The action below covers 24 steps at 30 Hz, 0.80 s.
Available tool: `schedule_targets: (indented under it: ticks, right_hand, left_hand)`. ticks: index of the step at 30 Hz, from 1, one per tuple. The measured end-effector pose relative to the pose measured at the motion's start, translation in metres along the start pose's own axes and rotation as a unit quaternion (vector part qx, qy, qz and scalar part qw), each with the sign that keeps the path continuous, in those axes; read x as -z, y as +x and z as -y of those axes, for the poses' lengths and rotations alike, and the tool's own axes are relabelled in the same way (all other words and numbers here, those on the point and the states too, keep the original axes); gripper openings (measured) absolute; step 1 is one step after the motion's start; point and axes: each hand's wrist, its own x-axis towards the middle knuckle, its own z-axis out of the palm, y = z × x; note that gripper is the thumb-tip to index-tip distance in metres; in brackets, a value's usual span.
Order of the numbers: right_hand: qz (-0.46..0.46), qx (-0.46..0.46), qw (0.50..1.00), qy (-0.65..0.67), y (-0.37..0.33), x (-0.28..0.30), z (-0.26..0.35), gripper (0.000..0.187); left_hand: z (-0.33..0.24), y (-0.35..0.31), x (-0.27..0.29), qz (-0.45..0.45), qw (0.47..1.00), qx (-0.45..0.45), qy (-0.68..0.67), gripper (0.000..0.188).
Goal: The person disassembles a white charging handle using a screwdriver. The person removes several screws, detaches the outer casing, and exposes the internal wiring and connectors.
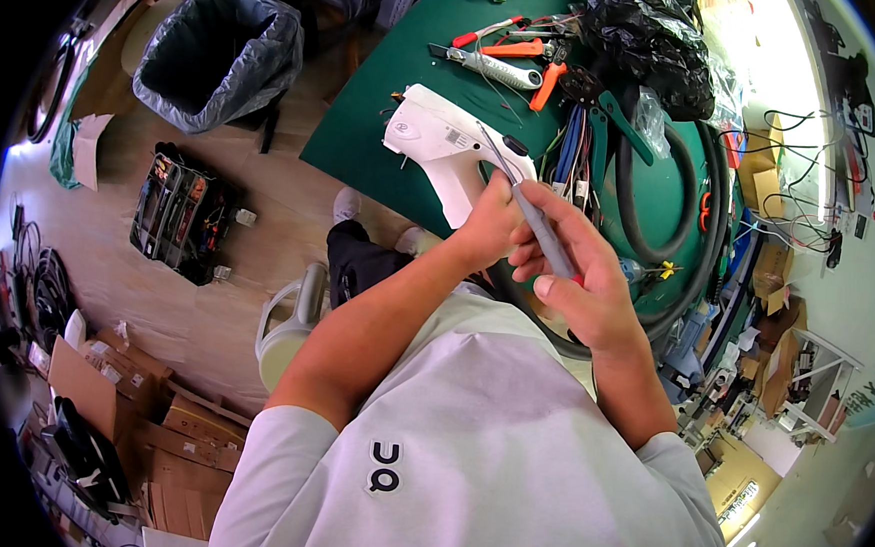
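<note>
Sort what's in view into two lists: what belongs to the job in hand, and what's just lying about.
In the job, judging by the hands:
- grey tool, held in the right hand
- white housing, by the left hand

Apparently lying about:
- knife
- black bag
- bin
- boxes

Looks like a workshop, electrical assembly or repair. Evidence: dark green tabletop (350,153) carrying a white pistol-shaped plastic housing (438,151), grey snap-off utility knife (495,68), orange-handled cutting tool (548,86), green-handled crimper-type pliers (639,128), multicoloured wire bundle (571,146), thick black looped cable (625,197). Floor: black open-topped tool crate (178,213), brown cardboard boxes (190,471).
</note>
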Motion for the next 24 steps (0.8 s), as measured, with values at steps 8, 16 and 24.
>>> schedule_targets:
  ticks: [8,16,24]
  right_hand:
    - [-0.063,0.001,0.943,-0.327,0.009,0.001,0.01,0.051]
    - [-0.071,0.056,0.896,-0.434,0.019,-0.02,0.007,0.049]
    - [-0.076,0.081,0.847,-0.52,0.028,-0.036,0.007,0.045]
  left_hand:
    - [0.007,0.002,-0.011,-0.066,0.993,-0.097,-0.022,0.035]
    - [-0.015,-0.013,-0.023,-0.077,0.996,-0.051,-0.015,0.035]
    - [-0.021,-0.015,-0.027,-0.103,0.994,-0.007,-0.017,0.025]
